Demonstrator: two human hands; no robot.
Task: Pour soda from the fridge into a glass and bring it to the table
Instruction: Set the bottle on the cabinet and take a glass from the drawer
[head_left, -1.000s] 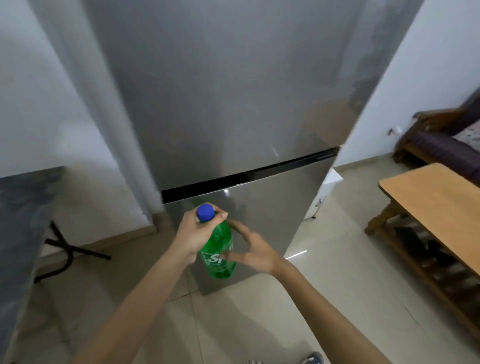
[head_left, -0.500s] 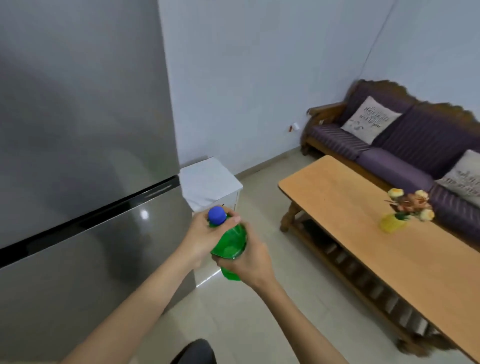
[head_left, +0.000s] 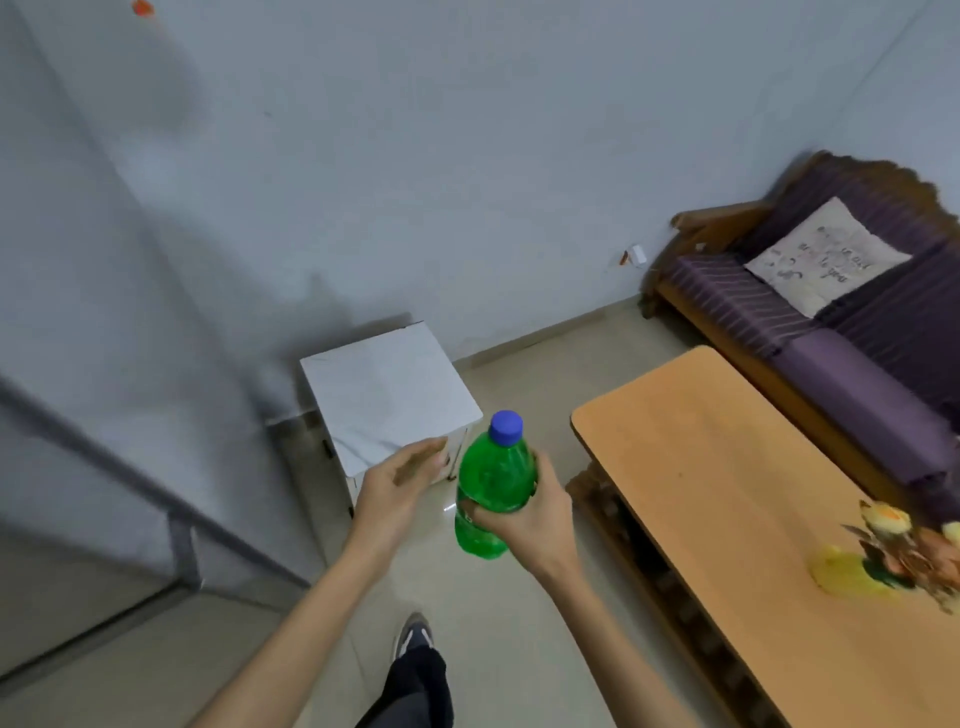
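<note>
A green soda bottle (head_left: 493, 478) with a blue cap stands upright in mid-air at the centre of the head view. My right hand (head_left: 530, 514) wraps around its body from the right and holds it. Just left of the bottle, my left hand (head_left: 400, 488) is off it, fingers loosely apart, holding nothing. The grey fridge (head_left: 78, 364) fills the left side, door shut. The wooden table (head_left: 737, 509) stretches along the right. No glass is in view.
A small white cabinet (head_left: 384, 395) stands beyond my hands by the wall. A yellow vase of flowers (head_left: 878, 556) sits on the table's right part. A purple sofa (head_left: 831, 312) with a cushion lies behind the table. My shoe (head_left: 413, 634) shows on the tiled floor.
My view has swung right, away from the fridge toward the table. My left hand let go of the bottle's cap end; my right hand now holds the bottle alone.
</note>
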